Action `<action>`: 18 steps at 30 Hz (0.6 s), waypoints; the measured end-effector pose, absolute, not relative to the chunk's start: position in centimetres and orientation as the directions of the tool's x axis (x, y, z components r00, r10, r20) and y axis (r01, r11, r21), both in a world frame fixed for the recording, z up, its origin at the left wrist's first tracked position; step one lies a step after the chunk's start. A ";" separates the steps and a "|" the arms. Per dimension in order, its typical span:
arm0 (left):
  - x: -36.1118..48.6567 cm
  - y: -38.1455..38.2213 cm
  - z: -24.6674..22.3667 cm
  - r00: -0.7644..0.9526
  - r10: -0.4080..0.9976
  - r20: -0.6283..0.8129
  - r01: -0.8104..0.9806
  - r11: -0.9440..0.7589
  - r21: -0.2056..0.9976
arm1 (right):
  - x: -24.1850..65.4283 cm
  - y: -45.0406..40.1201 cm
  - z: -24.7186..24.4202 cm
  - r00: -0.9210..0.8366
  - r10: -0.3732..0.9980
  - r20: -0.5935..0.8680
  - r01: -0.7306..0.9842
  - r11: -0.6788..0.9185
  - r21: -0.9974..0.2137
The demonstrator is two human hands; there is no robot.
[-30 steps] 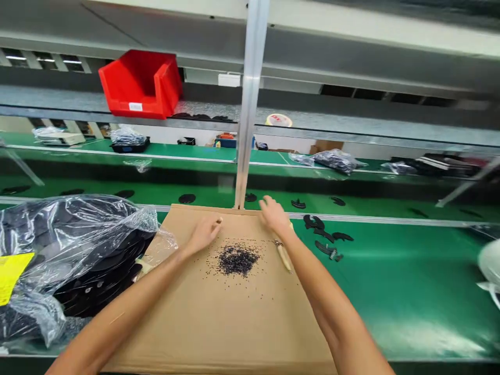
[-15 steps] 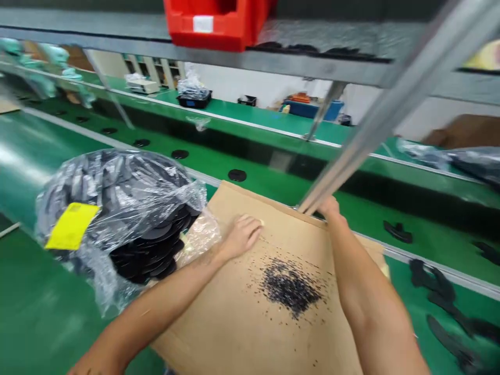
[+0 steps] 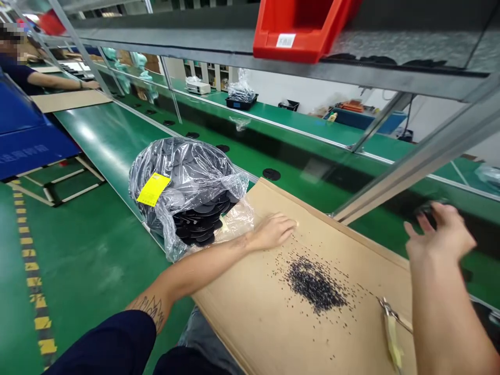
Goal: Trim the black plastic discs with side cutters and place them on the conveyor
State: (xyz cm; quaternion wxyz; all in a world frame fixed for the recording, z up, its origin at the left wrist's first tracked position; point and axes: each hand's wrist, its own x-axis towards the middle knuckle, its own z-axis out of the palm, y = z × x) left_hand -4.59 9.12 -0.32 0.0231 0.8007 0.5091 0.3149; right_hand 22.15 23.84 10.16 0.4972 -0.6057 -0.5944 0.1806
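Observation:
My left hand point(image 3: 273, 232) rests on a cardboard sheet point(image 3: 250, 317), near a heap of small black granules point(image 3: 314, 284) with loose grains scattered around it. Its fingers lie together, and I cannot tell if they hold anything. My right hand point(image 3: 441, 234) hangs open in the air past the sheet's far edge, fingers spread, touching nothing I can see. A small metal-headed hand tool with a pale wooden handle point(image 3: 392, 330) lies at the sheet's right, under my right forearm.
A plastic-wrapped bag of black discs point(image 3: 183, 187) with a yellow label sits against the sheet's left side. Black discs point(image 3: 271, 174) lie on a green conveyor bench point(image 3: 105, 135). A red bin point(image 3: 300, 31) stands on the overhead shelf. A person point(image 3: 50, 78) works at the far left.
The view has swung left, showing more of the bench and floor. My right hand has moved off the cardboard to the right and opened, while my left hand stays on the sheet.

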 end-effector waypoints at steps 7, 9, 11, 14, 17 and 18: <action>-8.7 1.4 4.4 0.331 0.925 0.189 0.909 -0.366 0.198 | 26.9 13.7 11.2 0.349 0.937 0.030 -0.121 0.076 -0.990; -11.3 0.8 5.3 0.087 0.989 0.117 0.993 -0.096 0.071 | 26.8 11.4 9.9 0.275 0.960 -0.056 -0.100 -0.030 -0.995; -13.6 1.5 5.6 -0.032 0.990 0.135 0.999 0.029 0.022 | 26.1 9.5 8.3 0.186 0.971 -0.151 -0.131 -0.127 -0.983; -15.1 3.4 5.3 -0.126 0.977 0.174 0.992 0.129 -0.006 | 24.2 7.1 6.3 0.042 0.972 -0.231 -0.147 -0.222 -0.964; -15.1 4.4 5.1 -0.152 0.968 0.199 0.988 0.155 0.002 | 22.4 5.2 5.0 -0.086 0.963 -0.257 -0.187 -0.269 -0.945; -15.1 4.4 5.2 -0.158 0.965 0.210 0.987 0.159 0.009 | 22.0 4.7 4.8 -0.124 0.958 -0.260 -0.195 -0.281 -0.940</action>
